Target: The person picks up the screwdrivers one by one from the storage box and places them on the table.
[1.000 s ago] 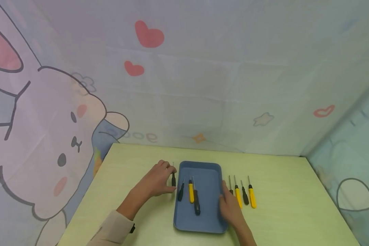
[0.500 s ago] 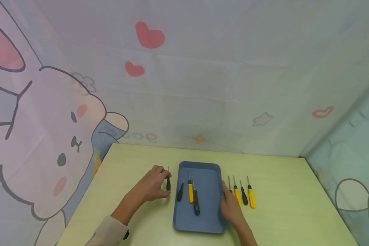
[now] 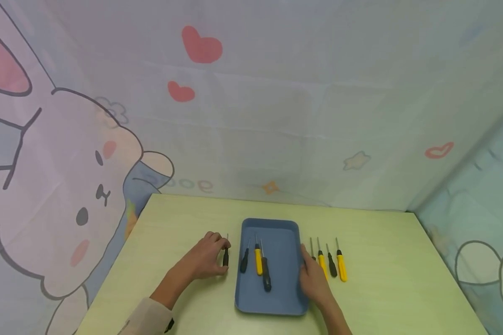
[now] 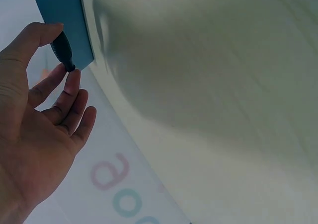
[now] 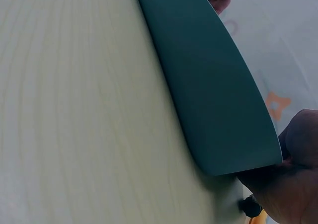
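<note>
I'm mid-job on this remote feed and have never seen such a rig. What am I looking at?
There is no robot, just a person's two bare hands. The wide picture comes from a camera worn on the head, looking forward and down; the two close ones come from a camera on each wrist. On the pale table sits a blue tray holding three screwdrivers, one yellow and two black. Four more screwdrivers lie right of it, at least one partly hidden by the right hand, which grips the tray's right side. The left hand pinches a small black screwdriver in its fingers, left of the tray.
</note>
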The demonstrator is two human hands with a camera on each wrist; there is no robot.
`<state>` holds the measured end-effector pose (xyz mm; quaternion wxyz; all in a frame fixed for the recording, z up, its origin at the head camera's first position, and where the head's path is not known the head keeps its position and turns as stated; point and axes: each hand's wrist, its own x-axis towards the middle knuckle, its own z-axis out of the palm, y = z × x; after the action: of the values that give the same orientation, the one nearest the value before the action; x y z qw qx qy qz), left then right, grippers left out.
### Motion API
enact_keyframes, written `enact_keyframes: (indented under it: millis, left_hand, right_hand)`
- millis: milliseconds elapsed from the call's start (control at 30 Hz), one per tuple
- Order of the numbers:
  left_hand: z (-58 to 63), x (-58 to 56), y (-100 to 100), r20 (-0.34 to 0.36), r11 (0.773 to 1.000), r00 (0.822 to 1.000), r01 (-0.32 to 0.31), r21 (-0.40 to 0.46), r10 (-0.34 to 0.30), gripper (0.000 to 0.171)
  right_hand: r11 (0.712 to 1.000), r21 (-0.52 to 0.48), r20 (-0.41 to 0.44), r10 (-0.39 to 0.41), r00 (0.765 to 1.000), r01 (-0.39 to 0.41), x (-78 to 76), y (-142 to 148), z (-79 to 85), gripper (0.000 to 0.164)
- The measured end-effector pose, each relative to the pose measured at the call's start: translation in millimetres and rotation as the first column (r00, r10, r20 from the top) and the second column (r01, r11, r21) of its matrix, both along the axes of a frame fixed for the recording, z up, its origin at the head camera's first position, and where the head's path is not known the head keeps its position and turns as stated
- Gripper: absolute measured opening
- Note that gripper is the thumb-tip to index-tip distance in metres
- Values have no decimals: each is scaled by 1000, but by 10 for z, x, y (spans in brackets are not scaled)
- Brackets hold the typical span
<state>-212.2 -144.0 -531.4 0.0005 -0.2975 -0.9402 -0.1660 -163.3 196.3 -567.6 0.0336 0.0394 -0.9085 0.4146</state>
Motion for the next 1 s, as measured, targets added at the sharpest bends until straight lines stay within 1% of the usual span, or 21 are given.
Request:
enact_keyframes:
  millis: [100, 333, 467, 600, 767, 900, 1000]
  left_hand:
    - [-55, 6, 9, 13, 1000, 1000, 2, 8, -2, 49]
    - [-168, 27, 16, -12, 1000, 1000, 6, 6, -6, 48]
    - [-213, 18, 11, -8, 1000, 1000, 8, 17, -8, 48]
    - [-237, -7, -3, 34, 999, 999, 1, 52, -3, 46]
    - [-248, -29, -13, 84, 995, 996, -8, 96, 0, 45]
    - [-251, -19, -8, 92, 995, 996, 6, 95, -14, 46]
    - [-244, 1, 1, 79, 997, 996, 22, 78, -28, 46]
  right_hand:
    - [1000, 0, -5, 6, 1000, -6, -4, 12, -4, 56]
    - [1000, -18, 3, 8, 1000, -8, -17, 13, -17, 56]
    - [1000, -24, -10, 13, 1000, -14, -12, 10, -3, 56]
    - [999, -29, -30, 26, 999, -27, -15, 0, 36, 55]
    - [1000, -12, -56, 18, 998, -19, -30, -6, 60, 54]
    - [1000, 6, -60, 14, 998, -14, -10, -4, 51, 53]
    - [1000, 11, -58, 14, 998, -13, 11, -7, 40, 53]
